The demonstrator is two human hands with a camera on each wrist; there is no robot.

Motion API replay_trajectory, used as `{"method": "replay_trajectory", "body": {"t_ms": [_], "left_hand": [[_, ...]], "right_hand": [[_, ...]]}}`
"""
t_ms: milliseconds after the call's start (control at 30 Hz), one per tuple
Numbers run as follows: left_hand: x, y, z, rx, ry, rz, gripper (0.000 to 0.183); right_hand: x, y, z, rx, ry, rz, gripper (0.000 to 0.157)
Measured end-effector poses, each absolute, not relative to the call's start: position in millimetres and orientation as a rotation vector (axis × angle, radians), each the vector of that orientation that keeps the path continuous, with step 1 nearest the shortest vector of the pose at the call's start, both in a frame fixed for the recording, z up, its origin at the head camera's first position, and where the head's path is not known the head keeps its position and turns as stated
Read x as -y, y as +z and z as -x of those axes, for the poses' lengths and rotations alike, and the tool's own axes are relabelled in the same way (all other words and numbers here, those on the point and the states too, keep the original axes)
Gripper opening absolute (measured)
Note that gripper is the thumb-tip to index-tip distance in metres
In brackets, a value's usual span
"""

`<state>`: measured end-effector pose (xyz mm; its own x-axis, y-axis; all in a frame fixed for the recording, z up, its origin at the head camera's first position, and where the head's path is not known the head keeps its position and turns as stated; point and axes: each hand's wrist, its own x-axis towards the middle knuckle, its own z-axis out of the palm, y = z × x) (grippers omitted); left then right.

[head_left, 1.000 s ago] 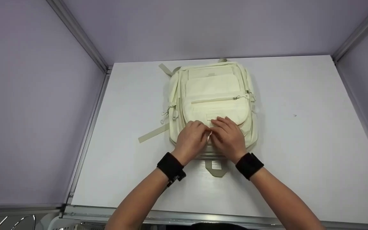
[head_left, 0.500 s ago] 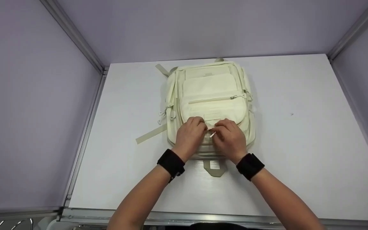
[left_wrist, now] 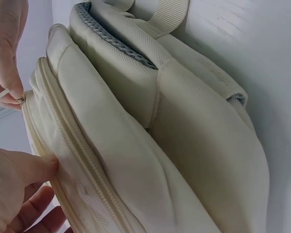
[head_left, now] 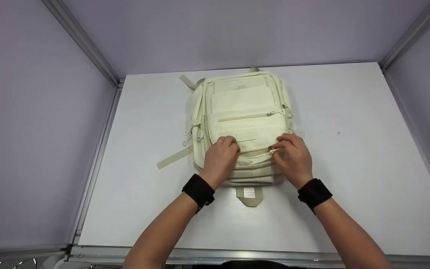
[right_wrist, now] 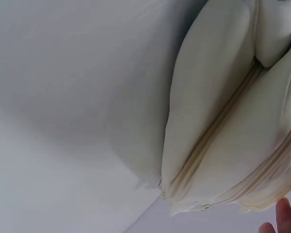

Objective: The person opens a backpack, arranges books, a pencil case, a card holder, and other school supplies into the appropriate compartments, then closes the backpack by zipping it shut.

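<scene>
A cream backpack [head_left: 243, 99] lies front side up on the white table, its top end towards the person. My left hand [head_left: 220, 158] pinches the edge of the front pocket beside its zipper; in the left wrist view the thumb [left_wrist: 43, 167] presses on the zipper band, fingers behind it. At the pocket's right corner, my right hand [head_left: 295, 160] pinches a small zipper pull [head_left: 273, 150] with a pale cord. The right wrist view shows the bag's side [right_wrist: 223, 126] and only some fingertips [right_wrist: 283, 213], so the pull is hidden there.
Webbing straps [head_left: 175, 157] stick out to the left of the bag, and a carry loop [head_left: 250, 201] points towards the person. A tiny speck [head_left: 338, 132] lies on the table [head_left: 364, 186]. Lilac panels [head_left: 215, 33] enclose the back and sides.
My right hand has moved right along the front pocket's zipper with the pull, away from the left hand. The left hand stays on the pocket edge. The camera view has shifted slightly.
</scene>
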<state>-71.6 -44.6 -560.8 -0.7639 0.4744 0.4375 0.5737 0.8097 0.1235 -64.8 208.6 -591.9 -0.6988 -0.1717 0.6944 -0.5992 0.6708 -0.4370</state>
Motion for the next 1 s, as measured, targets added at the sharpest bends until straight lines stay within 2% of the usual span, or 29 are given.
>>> {"method": "replay_trajectory", "body": {"t_ms": [200, 533, 767, 1000], "left_hand": [[34.5, -552.1, 73.0, 2.596, -0.27, 0.804, 0.011], [-14.3, -540.7, 82.0, 2.558, -0.186, 0.971, 0.01], [-20.7, -544.6, 80.0, 2.64, -0.096, 0.873, 0.014], [-22.1, -543.5, 80.2, 2.598, -0.135, 0.871, 0.009]], "right_hand": [[-213.8, -594.9, 62.7, 2.286, 0.903, -0.544, 0.018], [-208.8, -593.1, 61.5, 2.326, 0.874, -0.511, 0.012], [-200.4, -592.2, 59.4, 2.33, 0.913, -0.545, 0.015], [-208.2, -590.4, 60.0, 2.324, 0.929, -0.52, 0.015]]}}
